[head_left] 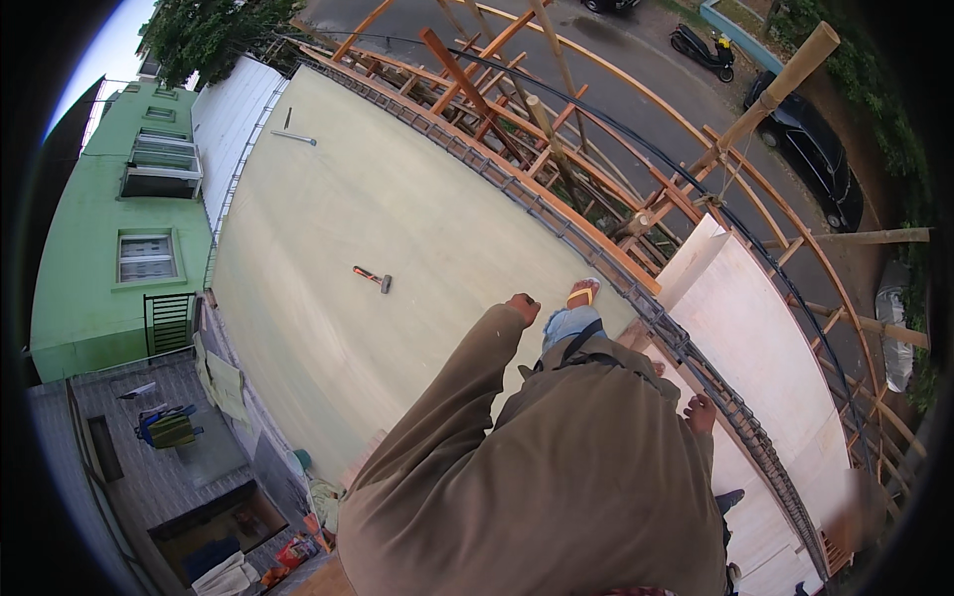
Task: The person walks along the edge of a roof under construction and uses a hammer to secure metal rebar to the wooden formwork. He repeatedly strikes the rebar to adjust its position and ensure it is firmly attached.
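Observation:
My left hand, at the end of a brown sleeve, hangs above the pale flat deck with its fingers curled in; nothing shows in it. Down by my right side, my right hand is also loosely curled, near the rebar cage along the deck's edge, and no object is visible in it. Neither hand touches anything. A hammer with an orange and black handle lies on the deck to the left. Farther off lie a second, grey-handled tool and a small dark bar. My foot wears a yellow-strapped sandal.
A long rebar cage runs beside the deck. Beyond it stand wooden and bamboo scaffolding and pale panels, with a road and parked vehicles below. A green building and a lower tiled area lie left.

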Motion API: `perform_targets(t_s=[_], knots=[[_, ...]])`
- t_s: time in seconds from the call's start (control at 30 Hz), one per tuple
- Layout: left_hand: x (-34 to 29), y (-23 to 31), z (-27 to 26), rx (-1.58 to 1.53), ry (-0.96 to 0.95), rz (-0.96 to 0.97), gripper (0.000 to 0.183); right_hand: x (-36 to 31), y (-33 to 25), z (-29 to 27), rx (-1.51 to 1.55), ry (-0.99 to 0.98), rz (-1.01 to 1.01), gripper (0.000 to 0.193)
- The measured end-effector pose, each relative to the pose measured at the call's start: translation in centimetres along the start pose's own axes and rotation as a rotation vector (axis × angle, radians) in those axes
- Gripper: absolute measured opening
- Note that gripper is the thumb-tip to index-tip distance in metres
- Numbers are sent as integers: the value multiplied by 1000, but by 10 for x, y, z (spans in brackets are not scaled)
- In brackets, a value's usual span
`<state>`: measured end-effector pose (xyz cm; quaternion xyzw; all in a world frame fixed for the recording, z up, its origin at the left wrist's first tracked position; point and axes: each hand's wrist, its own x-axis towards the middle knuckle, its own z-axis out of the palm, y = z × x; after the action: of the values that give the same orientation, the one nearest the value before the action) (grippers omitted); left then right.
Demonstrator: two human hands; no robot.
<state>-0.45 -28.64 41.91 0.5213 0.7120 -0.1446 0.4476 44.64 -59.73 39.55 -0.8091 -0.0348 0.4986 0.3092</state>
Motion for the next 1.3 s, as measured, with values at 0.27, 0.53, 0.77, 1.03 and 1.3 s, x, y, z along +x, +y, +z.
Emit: perform_targets(t_s=[0.27,0.53,0.77,1.03,1.3], knots=[[-12,-21,3,-111,17,-52,44,18,-8,22,-74,-116,-51,39],[-6,13,2,-44,37,22,43,-11,0,21,-236,-58,-107,37],[67,-34,54,-146,-50,52,41,-24,22,7,-194,70,-10,45],[81,-25,57,-140,-179,72,37,-72,58,17,-194,184,54,48],[89,29,34,-192,-283,80,34,-109,74,37,-306,250,147,46]])
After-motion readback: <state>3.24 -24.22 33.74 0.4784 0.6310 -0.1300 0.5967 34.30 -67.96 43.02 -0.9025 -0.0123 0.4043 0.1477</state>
